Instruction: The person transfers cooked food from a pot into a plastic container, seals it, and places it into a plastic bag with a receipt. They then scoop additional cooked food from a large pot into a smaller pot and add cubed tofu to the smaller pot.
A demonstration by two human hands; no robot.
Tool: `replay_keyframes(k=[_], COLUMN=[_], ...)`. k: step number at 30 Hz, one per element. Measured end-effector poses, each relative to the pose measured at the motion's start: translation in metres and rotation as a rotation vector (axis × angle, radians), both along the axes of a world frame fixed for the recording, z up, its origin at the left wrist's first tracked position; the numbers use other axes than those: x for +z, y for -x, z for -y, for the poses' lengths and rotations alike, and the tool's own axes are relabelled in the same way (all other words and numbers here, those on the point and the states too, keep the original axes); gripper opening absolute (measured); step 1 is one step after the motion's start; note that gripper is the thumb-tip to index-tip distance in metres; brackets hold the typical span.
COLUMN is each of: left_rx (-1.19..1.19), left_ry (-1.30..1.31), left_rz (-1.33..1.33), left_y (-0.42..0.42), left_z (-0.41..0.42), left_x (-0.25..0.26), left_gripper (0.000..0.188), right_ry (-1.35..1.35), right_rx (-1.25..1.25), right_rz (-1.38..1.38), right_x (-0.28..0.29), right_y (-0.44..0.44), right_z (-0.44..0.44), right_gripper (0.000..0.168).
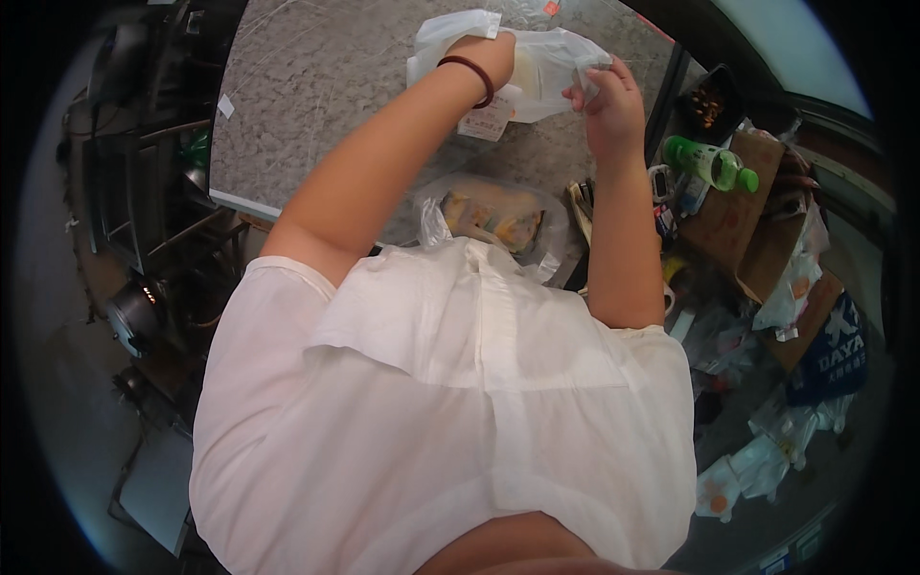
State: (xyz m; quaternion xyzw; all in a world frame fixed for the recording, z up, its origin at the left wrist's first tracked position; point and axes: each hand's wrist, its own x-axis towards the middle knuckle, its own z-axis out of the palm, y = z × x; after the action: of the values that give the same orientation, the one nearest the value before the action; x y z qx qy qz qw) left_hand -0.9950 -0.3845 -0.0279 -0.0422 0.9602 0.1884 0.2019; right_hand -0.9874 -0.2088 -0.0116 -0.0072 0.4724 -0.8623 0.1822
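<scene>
A thin white plastic bag (546, 50) is spread above the stone-patterned table (309, 93). My right hand (614, 100) pinches the right rim of this bag between thumb and fingers. At its left side, my left hand (496, 57) reaches into or against the bag, a dark red bangle on the wrist. Its fingers are hidden, so what they hold does not show. Something pale and rounded (528, 75) shows through the plastic beside it. A printed paper slip (487, 122) hangs at the bag's lower edge. Close to my chest sits a clear plastic container (496, 208) with yellowish food pieces inside.
On the right are a green-capped bottle (708, 162), a dark tray of small brown pieces (704, 104), a cardboard box (740, 208) and crumpled plastic bags (790, 287). Dark metal-framed furniture (136, 194) and a metal pot (133, 316) stand left. A white scrap (226, 106) lies near the table's left edge.
</scene>
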Motion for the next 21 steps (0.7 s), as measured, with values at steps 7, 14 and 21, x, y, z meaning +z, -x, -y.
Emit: replay_keyframes(k=[7, 14, 21], left_rx=[0.067, 0.270, -0.418], left_ry=[-0.022, -0.473, -0.072], left_rz=[-0.038, -0.014, -0.278], left_y=[0.022, 0.025, 0.017], left_z=[-0.012, -0.004, 0.012], left_x=[-0.042, -0.080, -0.083], left_gripper=[0.028, 0.027, 0.022], right_ry=[-0.252, -0.228, -0.235], right_rx=[-0.065, -0.062, -0.049], right_rz=[-0.280, -0.286, -0.317], right_x=[-0.010, -0.024, -0.027], right_y=[-0.010, -0.007, -0.008], right_z=[0.016, 0.013, 0.010], right_gripper=[0.027, 0.026, 0.026])
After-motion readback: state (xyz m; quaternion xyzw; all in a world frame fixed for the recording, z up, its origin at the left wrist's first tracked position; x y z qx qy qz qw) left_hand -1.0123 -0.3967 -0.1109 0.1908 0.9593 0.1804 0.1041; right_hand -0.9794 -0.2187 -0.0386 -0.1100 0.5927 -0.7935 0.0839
